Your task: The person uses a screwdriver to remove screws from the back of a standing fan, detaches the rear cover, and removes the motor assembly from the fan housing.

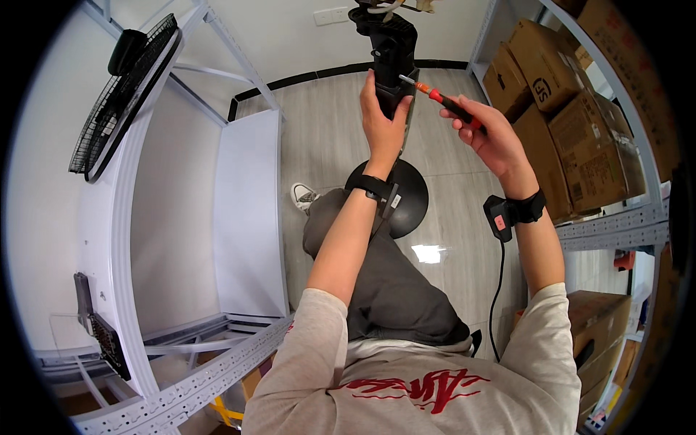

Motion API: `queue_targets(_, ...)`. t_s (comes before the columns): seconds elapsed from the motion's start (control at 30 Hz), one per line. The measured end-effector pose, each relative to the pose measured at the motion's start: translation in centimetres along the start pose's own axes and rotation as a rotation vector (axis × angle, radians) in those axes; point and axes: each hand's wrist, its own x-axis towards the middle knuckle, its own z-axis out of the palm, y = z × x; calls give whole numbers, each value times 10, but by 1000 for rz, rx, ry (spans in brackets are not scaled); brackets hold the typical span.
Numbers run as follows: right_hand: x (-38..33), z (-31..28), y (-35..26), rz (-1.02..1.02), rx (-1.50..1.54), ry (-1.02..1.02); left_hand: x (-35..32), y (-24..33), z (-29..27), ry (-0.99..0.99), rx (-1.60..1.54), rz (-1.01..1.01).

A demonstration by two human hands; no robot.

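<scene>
A black pedestal fan without its grille stands in front of me, its black plastic housing (394, 52) at the top and its round black base (412, 199) on the floor. My left hand (383, 129) is wrapped around the lower part of the housing, thumb on the right side. In my right hand (494, 134) is a red and black screwdriver (444, 100), pinched by the handle between thumb and fingers. Its metal tip points left at the housing's side; whether it touches a screw, I cannot tell. Some pale wires show at the top of the housing.
On the white shelf at left lies a black fan grille (119, 101); a dark circuit-like panel (109, 341) sits nearer. Brown cardboard boxes (591, 148) fill the metal rack at right. A wall socket (331, 16) is behind the fan. A black cable (498, 293) hangs from my right wrist device.
</scene>
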Motion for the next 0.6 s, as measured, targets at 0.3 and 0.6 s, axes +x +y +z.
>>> queue_targets(0.3,1,-1,8,-522,-927,122,-11,2,-3,-2,56,-20)
queue_targets(0.6,1,-4,21,-404,-428,122,-14,1,-7,-21,53,-18)
